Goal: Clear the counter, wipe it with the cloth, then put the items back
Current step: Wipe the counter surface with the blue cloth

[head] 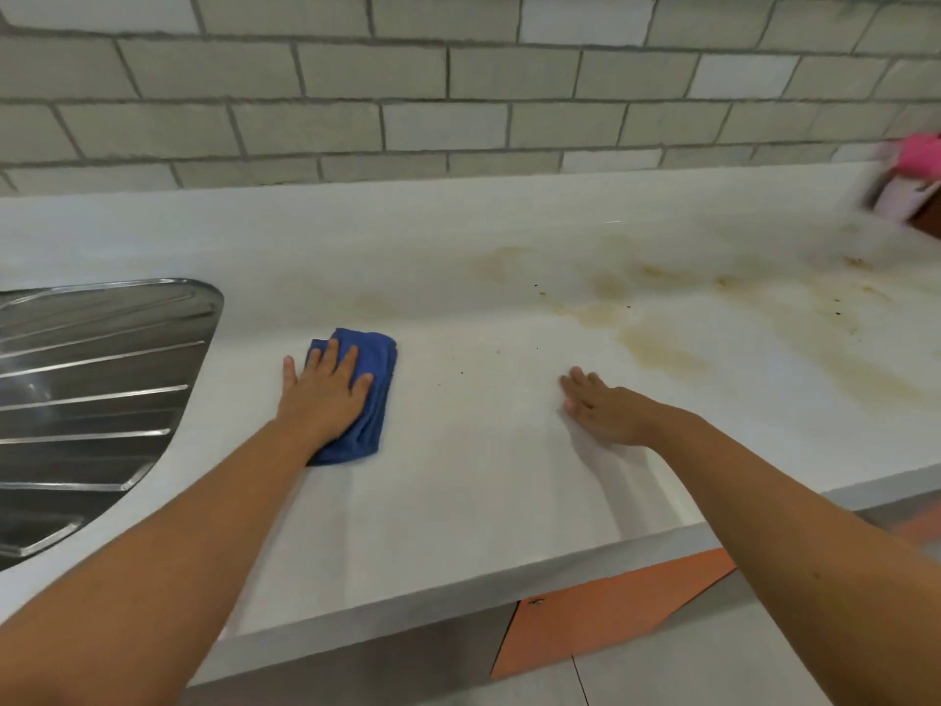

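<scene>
Down at the bottom, two bare arms reach in: the left forearm [168, 547] from the lower left, the right forearm [794, 507] from the lower right, both stretched out over the counter [458, 501]. Under its front edge there's an orange door [611, 608] and grey floor [713, 670]. On to the hands: the left hand [326, 394] lies flat on the cloth [379, 400], fingers straight and spread, palm pressing down, nothing curled round it. The cloth is blue, folded into a thick oblong, and sits on the counter left of centre, near the curved rim of the drainboard [102, 379]. Its right side and far end show past the fingers, and the little finger hangs off its left side onto the bare top. Over to the right, well apart from the cloth, the right hand [606, 410] rests palm down on the counter, fingers straight and close together, holding nothing. The drainboard on the left is steel, ribbed and shiny. Further back and to the right, yellow-brown stains [662, 349] smear across the white top. At the far right edge there's a pink thing [916, 155] by the wall [458, 94], too blurred to make out. The wall itself is pale grey tiles in a brick pattern.
</scene>
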Motion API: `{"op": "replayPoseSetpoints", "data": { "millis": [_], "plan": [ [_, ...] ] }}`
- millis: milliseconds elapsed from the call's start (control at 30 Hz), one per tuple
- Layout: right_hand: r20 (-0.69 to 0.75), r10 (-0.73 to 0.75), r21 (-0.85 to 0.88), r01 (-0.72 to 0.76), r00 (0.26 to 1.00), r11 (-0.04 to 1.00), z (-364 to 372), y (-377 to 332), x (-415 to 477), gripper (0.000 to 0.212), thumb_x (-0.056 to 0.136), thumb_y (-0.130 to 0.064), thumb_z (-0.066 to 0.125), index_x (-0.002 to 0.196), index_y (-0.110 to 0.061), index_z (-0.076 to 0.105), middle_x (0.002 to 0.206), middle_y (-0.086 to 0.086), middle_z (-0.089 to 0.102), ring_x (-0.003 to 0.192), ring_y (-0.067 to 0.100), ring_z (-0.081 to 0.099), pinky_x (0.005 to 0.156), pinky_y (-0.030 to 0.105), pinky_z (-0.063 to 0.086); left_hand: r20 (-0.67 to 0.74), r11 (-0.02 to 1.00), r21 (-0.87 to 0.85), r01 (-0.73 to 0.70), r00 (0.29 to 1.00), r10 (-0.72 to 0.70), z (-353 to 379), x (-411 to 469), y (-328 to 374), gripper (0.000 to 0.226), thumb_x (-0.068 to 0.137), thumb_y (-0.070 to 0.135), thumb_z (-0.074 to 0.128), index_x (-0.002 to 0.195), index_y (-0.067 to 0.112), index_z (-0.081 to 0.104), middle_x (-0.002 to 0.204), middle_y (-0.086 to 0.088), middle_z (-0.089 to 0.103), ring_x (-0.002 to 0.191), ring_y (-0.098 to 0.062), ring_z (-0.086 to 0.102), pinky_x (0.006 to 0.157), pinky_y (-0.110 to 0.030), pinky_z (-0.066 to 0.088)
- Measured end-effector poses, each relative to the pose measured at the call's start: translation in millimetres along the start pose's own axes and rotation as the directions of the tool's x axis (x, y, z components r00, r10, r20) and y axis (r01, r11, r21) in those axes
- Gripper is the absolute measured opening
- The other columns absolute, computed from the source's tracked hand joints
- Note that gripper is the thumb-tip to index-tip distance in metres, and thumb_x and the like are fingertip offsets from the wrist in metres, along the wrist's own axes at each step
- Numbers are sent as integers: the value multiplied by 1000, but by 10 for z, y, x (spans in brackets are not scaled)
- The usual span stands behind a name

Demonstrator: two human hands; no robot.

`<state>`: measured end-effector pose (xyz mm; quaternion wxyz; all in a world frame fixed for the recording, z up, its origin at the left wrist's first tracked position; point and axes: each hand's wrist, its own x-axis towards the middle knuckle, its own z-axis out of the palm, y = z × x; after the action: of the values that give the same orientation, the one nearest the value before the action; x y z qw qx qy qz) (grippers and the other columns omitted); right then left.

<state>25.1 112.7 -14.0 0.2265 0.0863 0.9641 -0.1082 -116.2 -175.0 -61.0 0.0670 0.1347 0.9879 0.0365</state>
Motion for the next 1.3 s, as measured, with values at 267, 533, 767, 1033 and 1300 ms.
{"op": "replayPoseSetpoints", "data": {
  "millis": [267,533,767,1033,1300],
  "plan": [
    [2,-3,24,3,1000,1000,134,77,120,62,102,-38,22,149,-14,-11,156,3,-21,145,19,-16,117,34,-4,-35,970,-48,-236,971,235,161,118,1085,54,100,42,13,150,25,1,158,-8,-10,145,-31,-6,117,-42,-5],
    [1,-4,54,4,1000,999,139,82,122,61,102,-37,22,149,-15,-11,156,2,-21,145,19,-16,117,34,-4,-24,970,44,-238,971,239,75,-123,526,60,97,46,6,150,20,5,159,-3,-4,146,-22,-1,117,-41,5],
    [25,-19,142,15,1000,990,58,85,101,54,103,-33,18,150,-18,-3,158,-1,-15,146,15,-12,117,32,-4,3,968,-25,-249,968,249,133,264,1180,55,100,41,11,150,21,0,158,-5,-9,146,-26,-6,117,-41,-2],
    [77,156,-26,-155,985,988,-96,580,-228,68,100,-45,26,151,-10,-3,158,6,-14,147,22,-3,118,37,9,-14,914,-61,-402,915,402,179,-247,907,79,82,67,-4,150,28,4,156,5,-10,146,-14,-7,117,-39,-1],
    [129,126,-36,-123,984,992,-57,653,-189,79,98,-47,34,148,-13,-17,155,3,-26,145,21,-15,119,40,8,-2,959,-24,-283,959,283,161,619,1788,55,100,40,14,150,21,4,159,-5,-5,146,-27,-2,118,-43,4]
  ]
}}
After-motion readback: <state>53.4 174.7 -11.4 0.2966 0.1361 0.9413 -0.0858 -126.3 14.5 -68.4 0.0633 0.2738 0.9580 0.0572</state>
